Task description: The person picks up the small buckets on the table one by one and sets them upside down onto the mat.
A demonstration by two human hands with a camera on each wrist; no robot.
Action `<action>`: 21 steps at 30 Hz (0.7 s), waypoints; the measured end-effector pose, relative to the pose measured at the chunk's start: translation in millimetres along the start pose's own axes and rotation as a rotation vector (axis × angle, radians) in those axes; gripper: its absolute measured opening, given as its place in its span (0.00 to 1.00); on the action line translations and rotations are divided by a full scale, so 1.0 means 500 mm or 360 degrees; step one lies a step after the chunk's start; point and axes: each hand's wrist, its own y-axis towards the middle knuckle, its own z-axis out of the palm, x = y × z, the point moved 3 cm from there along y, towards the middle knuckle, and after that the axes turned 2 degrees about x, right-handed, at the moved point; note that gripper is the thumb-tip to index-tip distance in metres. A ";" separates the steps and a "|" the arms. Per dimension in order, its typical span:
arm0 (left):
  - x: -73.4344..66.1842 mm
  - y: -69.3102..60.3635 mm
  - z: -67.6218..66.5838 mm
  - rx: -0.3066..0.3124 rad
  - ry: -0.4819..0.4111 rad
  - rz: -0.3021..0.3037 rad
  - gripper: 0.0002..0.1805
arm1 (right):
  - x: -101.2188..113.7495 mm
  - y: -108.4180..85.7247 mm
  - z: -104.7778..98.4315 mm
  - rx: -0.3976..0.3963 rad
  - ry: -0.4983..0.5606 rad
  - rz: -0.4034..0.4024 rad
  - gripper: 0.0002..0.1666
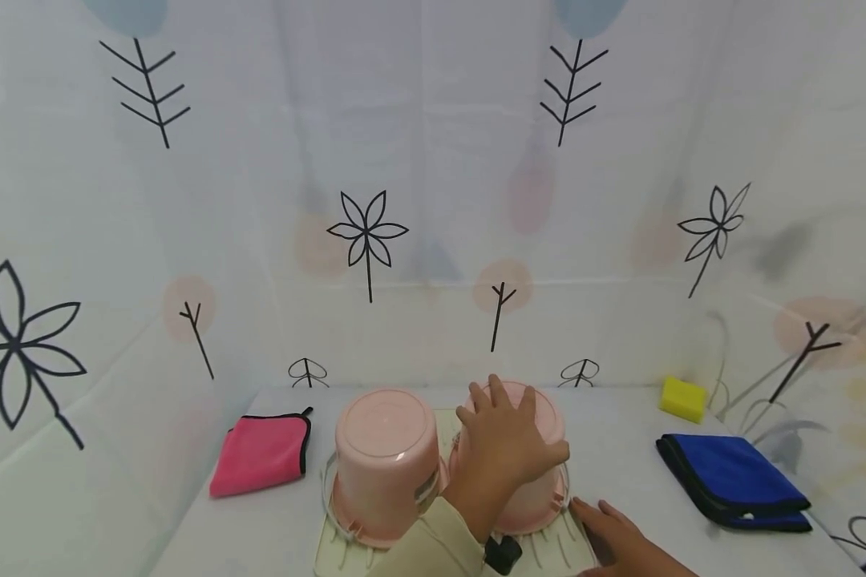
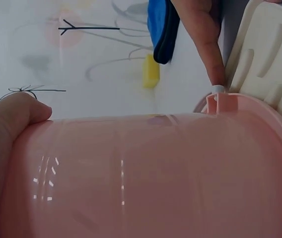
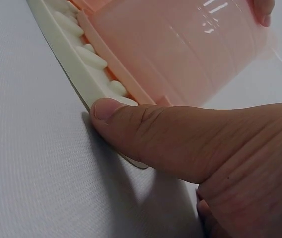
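Observation:
Two pink buckets stand upside down side by side on a cream ribbed tray [image 1: 325, 553]. Across the base of the right bucket [image 1: 520, 509] my left hand [image 1: 508, 441] spreads its fingers, with the thumb [image 2: 34, 108] bent over the base's edge in the left wrist view. The left bucket [image 1: 382, 457] is untouched, its clear handle hanging at its side. At the tray's right side is my right hand [image 1: 621, 545]. Its thumb [image 3: 146, 126] lies along the tray's edge, and a straight finger [image 2: 208, 54] reaches the right bucket's handle joint. Its other fingers are mostly hidden.
A folded pink cloth [image 1: 263, 453] with dark trim lies on the white table at the left. To the right are a folded blue cloth [image 1: 736, 477] and, behind it, a yellow sponge [image 1: 683, 399]. A patterned white curtain [image 1: 433, 320] hangs behind the table.

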 end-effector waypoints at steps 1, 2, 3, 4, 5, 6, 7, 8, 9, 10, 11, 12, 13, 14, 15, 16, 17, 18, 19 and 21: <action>0.001 -0.001 0.001 -0.0016 -0.0002 0.0011 0.54 | -0.005 0.000 0.002 0.0002 -0.0015 -0.0042 0.64; 0.004 -0.003 0.001 -0.0054 -0.0012 0.0028 0.53 | -0.007 0.001 0.003 0.0009 -0.0017 -0.0049 0.63; 0.006 -0.004 0.003 -0.0112 -0.0037 0.0050 0.51 | -0.007 0.001 0.004 0.0014 -0.0021 -0.0053 0.63; 0.011 -0.005 0.003 -0.0183 -0.0069 0.0081 0.49 | -0.006 0.002 0.003 0.0017 -0.0023 -0.0067 0.63; 0.015 -0.006 0.003 -0.0265 -0.0116 0.0121 0.46 | -0.004 0.002 0.003 0.0018 -0.0028 -0.0063 0.63; 0.020 -0.009 0.002 -0.0344 -0.0175 0.0170 0.43 | -0.003 0.002 0.002 0.0019 -0.0035 -0.0074 0.62; 0.026 -0.012 0.001 -0.0420 -0.0242 0.0224 0.39 | 0.000 0.001 0.000 0.0020 -0.0040 -0.0080 0.62; 0.032 -0.017 -0.002 -0.0483 -0.0324 0.0278 0.36 | 0.005 0.000 -0.002 0.0025 -0.0025 -0.0062 0.62; 0.038 -0.023 -0.005 -0.0519 -0.0402 0.0321 0.34 | 0.009 -0.001 -0.004 0.0024 -0.0024 -0.0070 0.61; 0.043 -0.030 -0.009 -0.0544 -0.0463 0.0352 0.33 | 0.011 -0.001 -0.006 0.0021 -0.0023 -0.0072 0.61; 0.049 -0.038 -0.013 -0.0560 -0.0515 0.0374 0.33 | 0.012 -0.001 -0.007 0.0015 -0.0019 -0.0042 0.62; 0.056 -0.046 -0.019 -0.0568 -0.0551 0.0387 0.33 | 0.013 -0.002 -0.007 0.0011 -0.0012 -0.0015 0.62; 0.063 -0.055 -0.024 -0.0572 -0.0574 0.0390 0.34 | 0.015 -0.002 -0.006 0.0006 -0.0009 0.0013 0.63; 0.071 -0.063 -0.031 -0.0576 -0.0575 0.0383 0.34 | 0.016 -0.002 -0.005 0.0001 -0.0007 0.0041 0.63; 0.079 -0.071 -0.039 -0.0578 -0.0554 0.0372 0.35 | 0.017 -0.001 -0.004 -0.0005 -0.0007 0.0067 0.63; 0.088 -0.078 -0.049 -0.0585 -0.0528 0.0367 0.36 | 0.019 -0.001 -0.004 -0.0011 -0.0002 0.0114 0.63; 0.099 -0.084 -0.059 -0.0585 -0.0510 0.0368 0.38 | 0.020 0.000 -0.004 -0.0017 0.0005 0.0174 0.62; 0.112 -0.091 -0.070 -0.0576 -0.0488 0.0364 0.39 | 0.022 0.001 -0.005 -0.0020 0.0006 0.0224 0.62; 0.127 -0.097 -0.082 -0.0561 -0.0466 0.0358 0.41 | 0.023 0.001 -0.008 -0.0034 0.0002 0.0272 0.61; 0.165 -0.108 -0.103 -0.0540 -0.0448 0.0348 0.43 | 0.026 -0.001 -0.019 -0.0061 -0.0006 0.0383 0.61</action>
